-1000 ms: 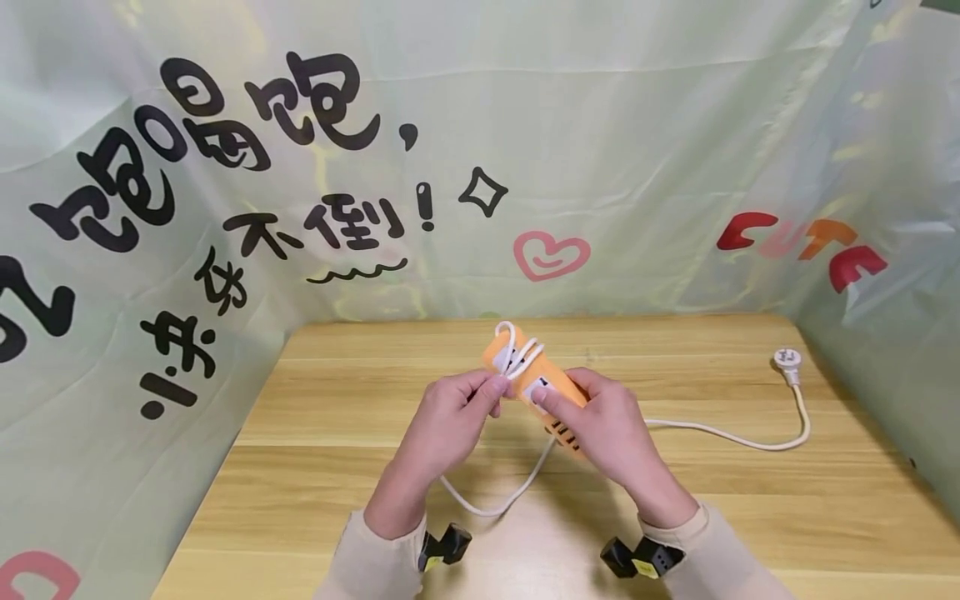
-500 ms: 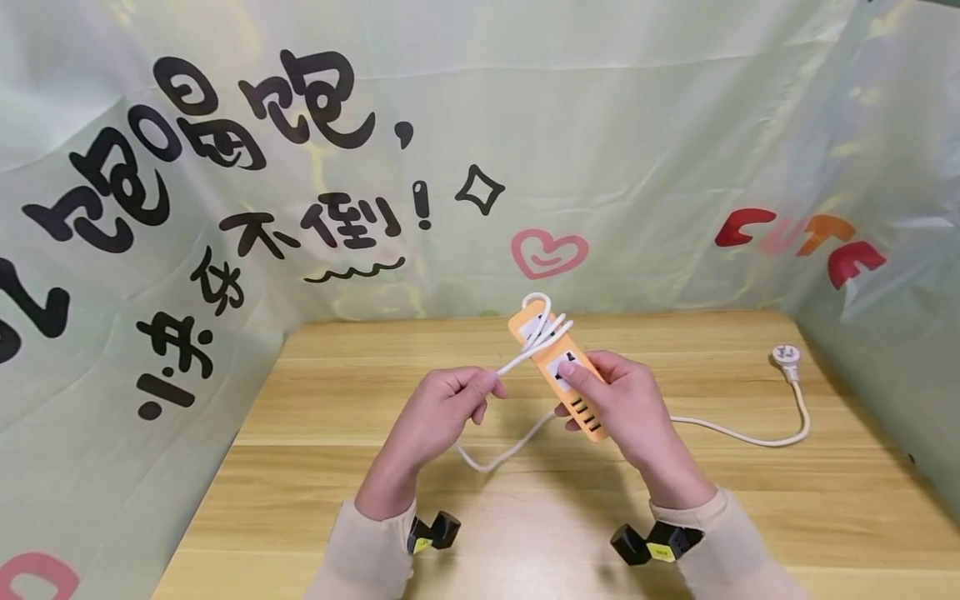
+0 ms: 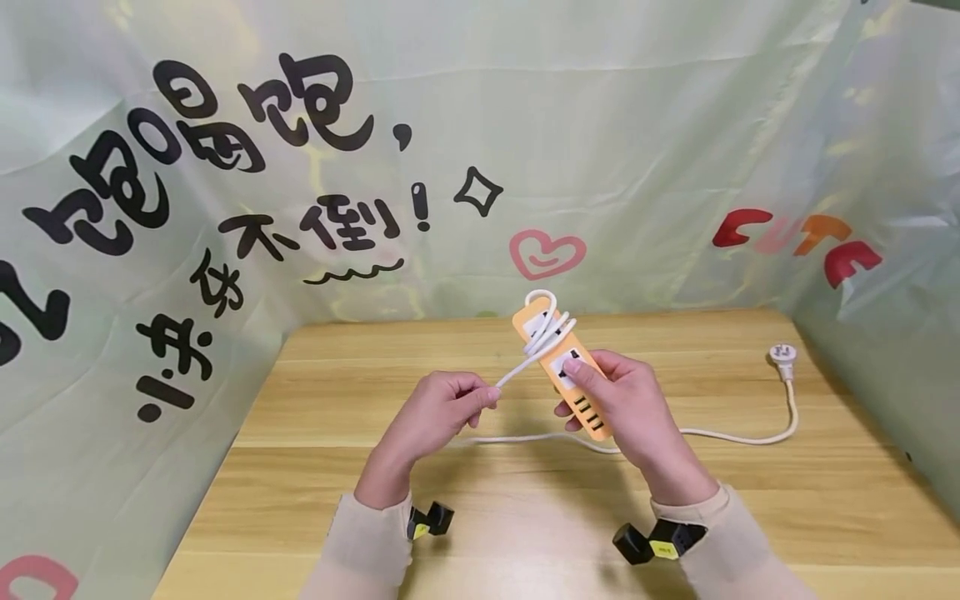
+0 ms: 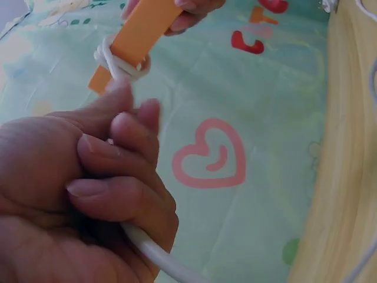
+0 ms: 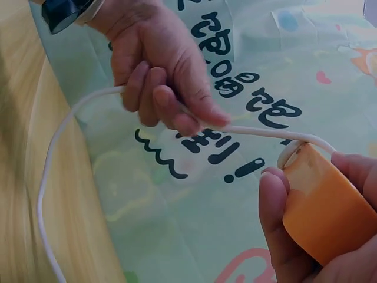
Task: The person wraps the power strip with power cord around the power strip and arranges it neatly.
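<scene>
An orange power strip (image 3: 583,379) with white socket panels and several dark slots is tilted above the table, gripped by my right hand (image 3: 626,400) with the thumb across its face. White cord (image 3: 551,329) is wound a few turns round its far end. From those turns the cord runs taut to my left hand (image 3: 442,417), which pinches it between thumb and fingers. In the left wrist view the cord (image 4: 156,256) leaves below the curled fingers. The right wrist view shows the strip's orange underside (image 5: 330,206) and the left hand (image 5: 162,76) on the cord.
The rest of the cord lies across the wooden table (image 3: 337,500) to a white plug (image 3: 782,357) at the right. A printed fabric sheet (image 3: 637,167) stands behind the table and along both sides. Black wrist cameras (image 3: 633,543) sit at the cuffs.
The strip has moved up and slightly right. My left hand has drawn back from it, leaving a taut cord length between them. The hanging cord loop has dropped flatter along the table.
</scene>
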### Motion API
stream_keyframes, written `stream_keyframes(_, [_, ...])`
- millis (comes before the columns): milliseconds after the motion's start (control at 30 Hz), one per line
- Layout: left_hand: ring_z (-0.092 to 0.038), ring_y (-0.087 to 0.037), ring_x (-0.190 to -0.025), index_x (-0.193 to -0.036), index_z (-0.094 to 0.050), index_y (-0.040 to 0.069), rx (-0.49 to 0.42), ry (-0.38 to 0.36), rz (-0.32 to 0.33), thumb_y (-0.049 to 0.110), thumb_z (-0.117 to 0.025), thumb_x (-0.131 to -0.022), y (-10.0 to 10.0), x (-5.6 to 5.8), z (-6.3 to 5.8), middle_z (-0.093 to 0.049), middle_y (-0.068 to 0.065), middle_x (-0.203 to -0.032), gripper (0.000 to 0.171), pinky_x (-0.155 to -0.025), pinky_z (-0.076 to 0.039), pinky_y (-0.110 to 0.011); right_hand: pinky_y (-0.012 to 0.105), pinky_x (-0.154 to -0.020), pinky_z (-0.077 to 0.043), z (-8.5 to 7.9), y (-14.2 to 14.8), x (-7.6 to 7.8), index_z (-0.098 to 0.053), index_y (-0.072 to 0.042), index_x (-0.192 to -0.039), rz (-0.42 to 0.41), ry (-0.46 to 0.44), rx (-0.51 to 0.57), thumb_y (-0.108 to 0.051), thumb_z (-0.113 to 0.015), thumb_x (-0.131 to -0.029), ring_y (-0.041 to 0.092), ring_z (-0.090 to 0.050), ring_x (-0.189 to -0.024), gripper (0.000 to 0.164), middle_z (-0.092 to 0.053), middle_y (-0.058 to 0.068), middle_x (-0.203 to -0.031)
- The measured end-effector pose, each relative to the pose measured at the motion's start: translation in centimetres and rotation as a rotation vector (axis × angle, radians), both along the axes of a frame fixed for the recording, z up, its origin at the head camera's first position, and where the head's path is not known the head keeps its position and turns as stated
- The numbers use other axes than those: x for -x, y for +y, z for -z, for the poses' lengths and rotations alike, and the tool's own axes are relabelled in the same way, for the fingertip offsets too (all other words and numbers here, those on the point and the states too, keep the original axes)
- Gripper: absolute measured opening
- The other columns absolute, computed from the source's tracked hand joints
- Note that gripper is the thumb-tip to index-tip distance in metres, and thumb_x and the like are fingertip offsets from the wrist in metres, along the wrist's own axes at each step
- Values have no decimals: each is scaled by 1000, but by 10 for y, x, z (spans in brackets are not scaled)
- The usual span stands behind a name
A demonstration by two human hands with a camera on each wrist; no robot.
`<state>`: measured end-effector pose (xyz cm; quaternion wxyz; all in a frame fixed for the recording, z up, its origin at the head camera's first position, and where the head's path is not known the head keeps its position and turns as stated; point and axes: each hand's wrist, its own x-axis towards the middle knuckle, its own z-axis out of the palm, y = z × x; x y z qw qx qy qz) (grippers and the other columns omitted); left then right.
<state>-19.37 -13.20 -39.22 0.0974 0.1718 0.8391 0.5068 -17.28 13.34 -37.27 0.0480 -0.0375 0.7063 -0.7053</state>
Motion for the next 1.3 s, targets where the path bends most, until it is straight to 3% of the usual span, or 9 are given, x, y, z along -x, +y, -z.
stream_keyframes(100, [-39, -11, -55, -81, -74, 17, -17, 7, 18, 40, -66, -105, -3, 3, 2, -57, 3, -66, 33, -49, -28, -24, 42, -65, -65, 0, 3, 1, -64, 9, -120, 4, 3, 31, -31, -69, -105, 23, -76, -70, 43, -72, 10, -83])
stream_keyframes(267, [-44, -13, -61, -108, -76, 16, -81, -68, 259, 23, -52, -113, -12, 3, 3, -60, -9, -81, 26, -55, -39, -22, 40, -63, -64, 0, 7, 2, -65, 6, -120, -2, 0, 81, -30, -69, -105, 22, -75, -69, 40, -72, 11, -85])
stream_keyframes(333, [-48, -13, -62, -113, -75, 17, -61, -75, 297, 22, -51, -113, -13, 4, 4, -60, -12, -83, 25, -57, -42, -23, 40, -63, -64, 0, 8, 1, -66, 5, -119, -25, -2, 87, -30, -69, -105, 22, -75, -69, 38, -72, 11, -86])
stream_keyframes(600, [-42, -10, -55, -76, -69, 17, 106, -38, 102, 47, -64, -105, -13, 8, 13, -53, 3, -64, 42, -52, -36, -25, 42, -55, -62, 0, 8, -4, -69, 4, -113, -263, 59, 57, -19, -63, -108, 24, -74, -64, 24, -74, 12, -79])
stream_keyframes(800, [-61, -17, -84, -107, -77, 19, 117, -47, 256, 26, -56, -111, -20, 11, 13, -73, -1, -99, 22, -79, -52, -31, 47, -54, -61, 0, 9, -6, -68, 7, -111, -424, 81, -27, -14, -64, -106, 25, -74, -62, 23, -74, 13, -79])
stream_keyframes(933, [-56, -14, -74, -110, -77, 17, 97, -37, 241, 22, -59, -109, -21, 11, 14, -67, -2, -87, 19, -69, -49, -28, 47, -52, -61, 0, 8, -9, -69, 7, -110, -533, 68, -94, -15, -67, -104, 22, -73, -59, 22, -73, 15, -80])
stream_keyframes(1033, [-46, -10, -65, -99, -74, 16, 110, -1, 204, 15, -60, -106, -21, 11, 15, -54, 1, -74, 16, -61, -43, -26, 45, -50, -60, 2, 7, -10, -72, 2, -107, -617, 72, -173, -16, -69, -103, 21, -71, -58, 18, -73, 14, -80])
stream_keyframes(1100, [-49, -9, -68, -95, -74, 17, 127, 24, 199, 13, -62, -105, -20, 10, 14, -57, 5, -76, 15, -64, -45, -25, 42, -50, -59, 3, 6, -10, -73, -3, -103, -654, 90, -241, -18, -71, -102, 18, -68, -58, 15, -72, 8, -80])
stream_keyframes(1300, [-52, -8, -71, -96, -72, 16, 186, 62, 271, 26, -61, -108, -16, 2, 3, -61, 5, -80, 20, -68, -47, -26, 22, -52, -46, 7, 1, -12, -76, -18, -92, -705, 181, -491, -33, -80, -94, 2, -51, -56, 16, -64, -9, -75])
